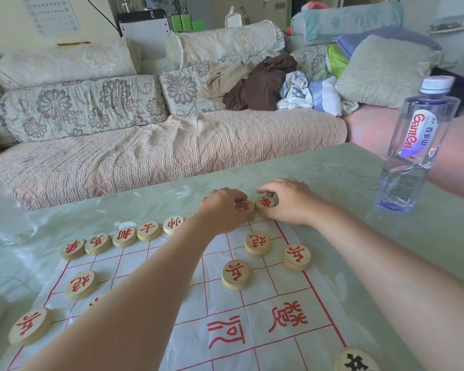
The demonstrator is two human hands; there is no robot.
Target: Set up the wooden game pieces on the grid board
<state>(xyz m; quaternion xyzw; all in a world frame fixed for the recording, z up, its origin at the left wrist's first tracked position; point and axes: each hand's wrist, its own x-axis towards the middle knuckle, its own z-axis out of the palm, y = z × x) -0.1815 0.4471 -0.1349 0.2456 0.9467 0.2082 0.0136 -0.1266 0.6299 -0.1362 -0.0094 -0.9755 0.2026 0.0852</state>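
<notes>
A white plastic grid board (265, 303) with red lines lies on the table. Round wooden pieces with red characters line its far edge, among them the leftmost one (72, 249). My left hand (223, 210) pinches a red-marked piece (244, 206) near the far right corner. My right hand (287, 200) pinches the corner piece (264, 202) right beside it; the two pieces touch. More red pieces stand on inner rows, such as one (257, 242) and another (235, 274). A black-marked piece (355, 361) sits at the bottom right.
A clear water bottle (413, 145) stands on the glass table (359, 183) to the right of the board. A clear glass (6, 212) is at the left edge. A sofa (145, 156) with cushions and clothes lies beyond the table.
</notes>
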